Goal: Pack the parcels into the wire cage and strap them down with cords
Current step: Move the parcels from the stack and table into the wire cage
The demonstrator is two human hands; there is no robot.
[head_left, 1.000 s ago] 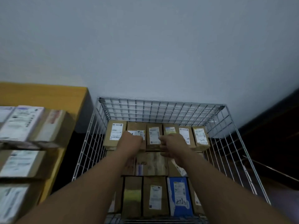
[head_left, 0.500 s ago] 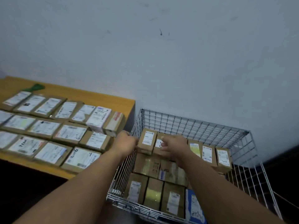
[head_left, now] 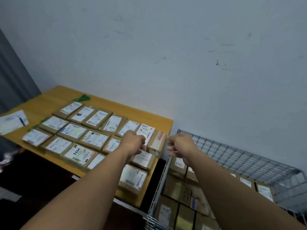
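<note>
Several brown parcels with white labels lie in rows on the wooden table point(head_left: 49, 103). My left hand point(head_left: 134, 142) hovers over the table's right end, just in front of a white-wrapped parcel point(head_left: 147, 131) and a brown box point(head_left: 157, 141), its fingers loosely curled with nothing in them. My right hand point(head_left: 180, 145) hangs in the gap between the table and the wire cage point(head_left: 232, 151), fingers loosely curled, holding nothing. Packed parcels point(head_left: 179, 165) fill the cage floor; my right forearm covers part of them. A green cord point(head_left: 82, 97) lies at the table's far edge.
A sheet of paper with a pen point(head_left: 12, 121) lies at the table's left end. A grey curtain point(head_left: 10, 77) hangs at far left. A bare wall stands behind the table and the cage. Dark floor shows below the table's front edge.
My view has swung left from the cage to the table. Both hands left the parcels in the cage and moved left, the left hand now over the table.
</note>
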